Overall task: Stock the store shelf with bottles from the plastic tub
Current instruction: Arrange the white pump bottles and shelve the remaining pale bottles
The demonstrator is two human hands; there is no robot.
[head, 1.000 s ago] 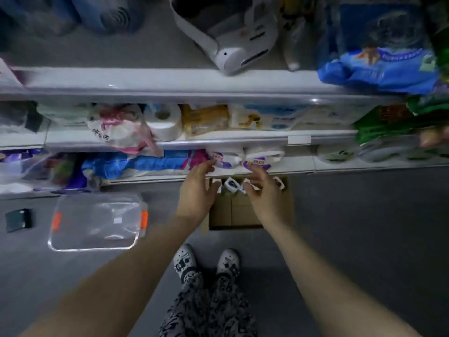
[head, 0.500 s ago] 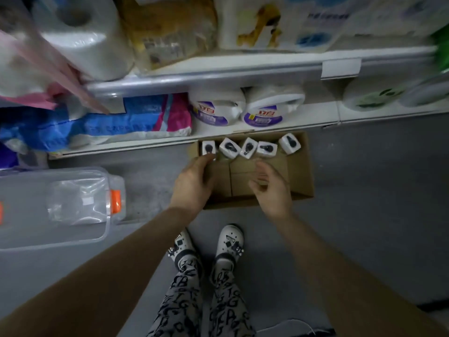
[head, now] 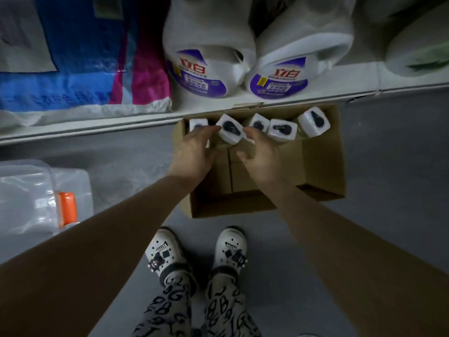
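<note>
Five white-capped bottles (head: 281,128) in a row, both hands round one

I see the second bottle (head: 229,132) from the left clasped between the left hand (head: 194,154) and right hand (head: 261,156), fingers curled against either side of its cap, both arms reaching forward and down. The row stands at the far end of a cardboard box (head: 323,166) on the grey floor (head: 388,215), against the bottom shelf (head: 85,128) holding two detergent jugs (head: 206,45); the plastic tub (head: 29,190) sits well left
</note>
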